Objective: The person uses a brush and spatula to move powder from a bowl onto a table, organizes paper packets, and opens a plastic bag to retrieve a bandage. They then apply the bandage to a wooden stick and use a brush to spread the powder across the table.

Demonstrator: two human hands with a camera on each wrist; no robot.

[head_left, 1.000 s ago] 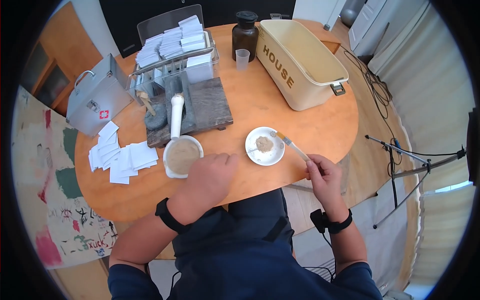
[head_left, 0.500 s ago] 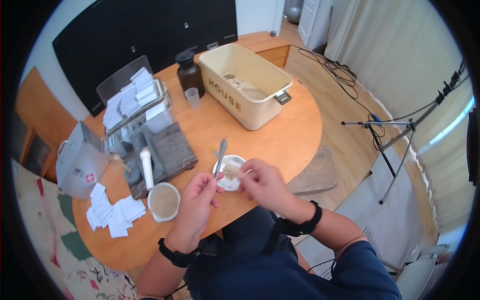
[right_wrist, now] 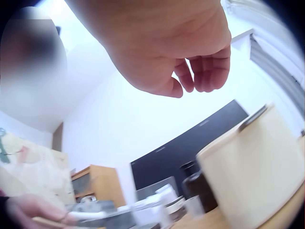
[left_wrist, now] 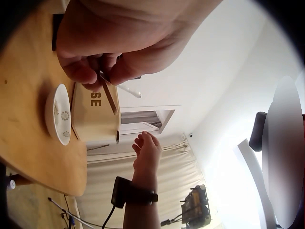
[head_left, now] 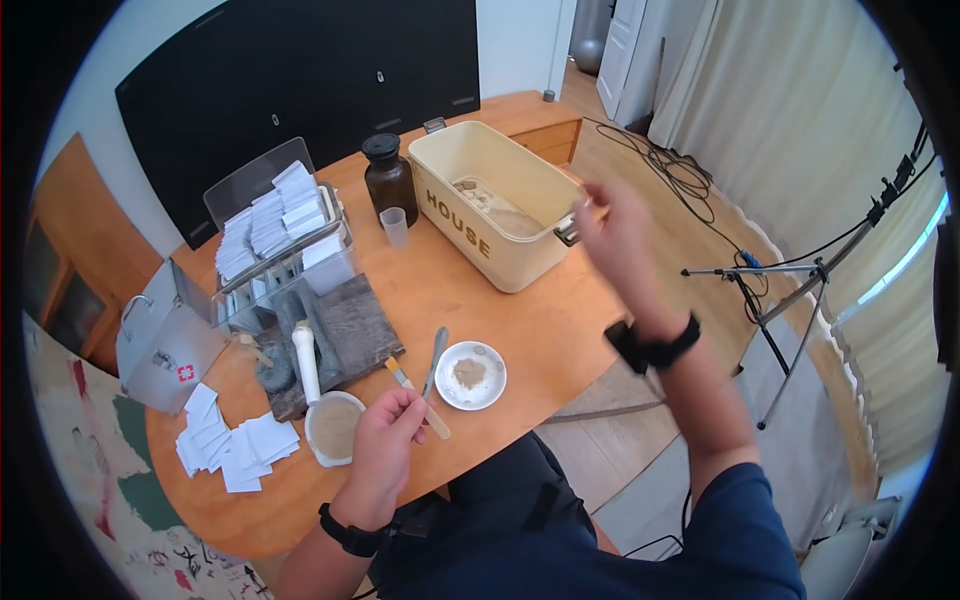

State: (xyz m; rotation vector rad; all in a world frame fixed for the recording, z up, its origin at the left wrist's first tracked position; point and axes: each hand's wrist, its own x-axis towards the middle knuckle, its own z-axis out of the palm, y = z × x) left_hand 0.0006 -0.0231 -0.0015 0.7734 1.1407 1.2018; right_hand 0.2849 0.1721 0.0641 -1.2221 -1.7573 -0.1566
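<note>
Between thumb and fingers, my left hand (head_left: 385, 445) pinches a brush (head_left: 434, 422) with orange bristles and a slim grey metal spatula (head_left: 438, 352), beside a white dish (head_left: 471, 402) with a small heap of beige powder (head_left: 468, 373). In the left wrist view the same hand (left_wrist: 124, 38) grips the tools above and beside the dish (left_wrist: 51, 114). My right hand (head_left: 618, 235), blurred, is raised near the latch end of the cream HOUSE bin (head_left: 480, 245). The right wrist view shows that hand (right_wrist: 176, 52) with fingers loosely bent and nothing visible in them.
A bowl of powder (head_left: 334, 430) stands left of my left hand, with a white pestle (head_left: 305, 365) behind it. White papers (head_left: 262, 440), a metal case (head_left: 170, 345), a card-filled clear box (head_left: 340, 262), a dark bottle (head_left: 390, 185) and a small cup (head_left: 396, 228) surround the work area.
The brush, in my right hand a second ago, is now in my left hand with the spatula. My right hand has moved from the dish up and right toward the bin.
</note>
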